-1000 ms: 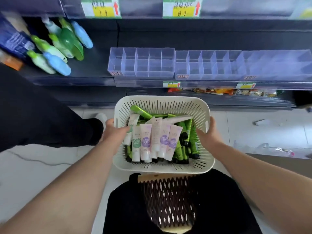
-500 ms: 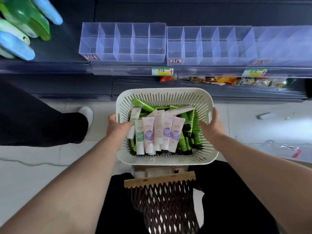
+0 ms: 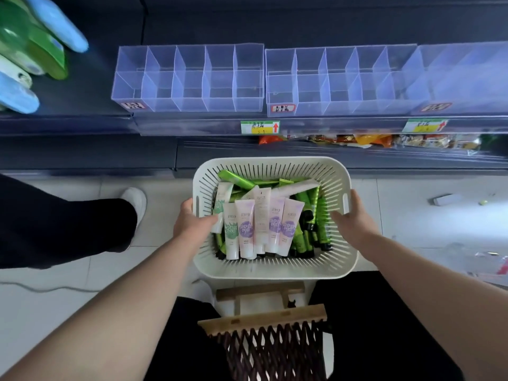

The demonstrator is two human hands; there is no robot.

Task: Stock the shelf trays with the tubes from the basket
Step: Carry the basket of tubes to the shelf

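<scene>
A white slotted basket (image 3: pixel 275 164) sits in front of me, just above a wooden frame. It holds several white tubes with purple or green labels (image 3: pixel 246 229) and several green tubes (image 3: pixel 316 224). My left hand (image 3: pixel 189 224) grips the basket's left rim with the thumb inside. My right hand (image 3: pixel 354 218) holds the right rim, thumb inside and fingers over the edge. On the dark shelf beyond stand clear divided trays, one on the left (image 3: pixel 189 78), one in the middle (image 3: pixel 338 78) and one on the right (image 3: pixel 461 75), with nothing in their compartments.
Green and blue spray bottles (image 3: pixel 33 50) lie on the shelf at far left. Another person's dark trouser leg and white shoe (image 3: pixel 136 202) stand left of the basket. Snack packs (image 3: pixel 371 140) fill the lower shelf. A wooden frame with dark netting (image 3: pixel 264 320) is at my knees. Litter (image 3: pixel 448 199) lies on the floor.
The view has tipped down and moved closer to the shelf trays. The basket has moved slightly away from my body, over the wooden frame. Both hands stay on its rims.
</scene>
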